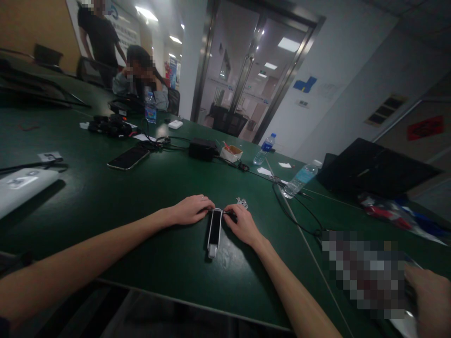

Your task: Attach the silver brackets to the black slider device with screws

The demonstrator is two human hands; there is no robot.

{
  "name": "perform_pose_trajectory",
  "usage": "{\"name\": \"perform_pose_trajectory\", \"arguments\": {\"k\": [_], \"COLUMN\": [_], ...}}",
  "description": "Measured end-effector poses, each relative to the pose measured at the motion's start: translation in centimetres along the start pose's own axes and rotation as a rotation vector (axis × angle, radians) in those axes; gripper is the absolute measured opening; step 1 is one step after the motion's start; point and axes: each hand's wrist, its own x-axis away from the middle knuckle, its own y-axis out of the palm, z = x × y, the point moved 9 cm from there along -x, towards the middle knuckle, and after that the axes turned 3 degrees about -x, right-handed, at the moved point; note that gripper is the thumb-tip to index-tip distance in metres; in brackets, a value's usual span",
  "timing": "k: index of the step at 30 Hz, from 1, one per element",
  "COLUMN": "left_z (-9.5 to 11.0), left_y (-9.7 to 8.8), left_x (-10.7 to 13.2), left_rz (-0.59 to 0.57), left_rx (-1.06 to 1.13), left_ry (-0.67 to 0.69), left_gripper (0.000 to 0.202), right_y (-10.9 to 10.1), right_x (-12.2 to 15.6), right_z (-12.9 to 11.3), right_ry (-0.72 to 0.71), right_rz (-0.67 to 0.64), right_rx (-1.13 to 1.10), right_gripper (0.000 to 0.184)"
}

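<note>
Fingers of the left hand [192, 210] and right hand [243, 226] close on the top end of a slim black-and-white oblong plastic device [214, 232], with small silver metal parts [242, 202] just beyond the right fingertips.

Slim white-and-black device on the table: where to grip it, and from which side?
Probably pinch the slim white-and-black device across its long edges at mid-body, hand coming from above on the near side. It lies flat and narrow on the green table; its far end sits between the left hand and right hand, leaving the near end free.
</note>
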Motion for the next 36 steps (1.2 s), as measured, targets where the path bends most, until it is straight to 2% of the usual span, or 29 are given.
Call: {"name": "perform_pose_trajectory", "arguments": {"k": [7, 36], "left_z": [-0.41, -0.23], "left_y": [0.47, 0.13], "left_x": [0.00, 0.03], "left_rz": [-0.001, 0.018], "left_rx": [-0.017, 0.005], "left_ry": [0.007, 0.004], "left_gripper": [0.023, 0.023], "right_y": [0.11, 0.02], "right_x": [-0.04, -0.03], "right_z": [0.22, -0.24], "right_ry": [0.006, -0.019], "right_rz": [0.000, 0.004], "right_rx": [-0.005, 0.000], "right_gripper": [0.009, 0.010]}}
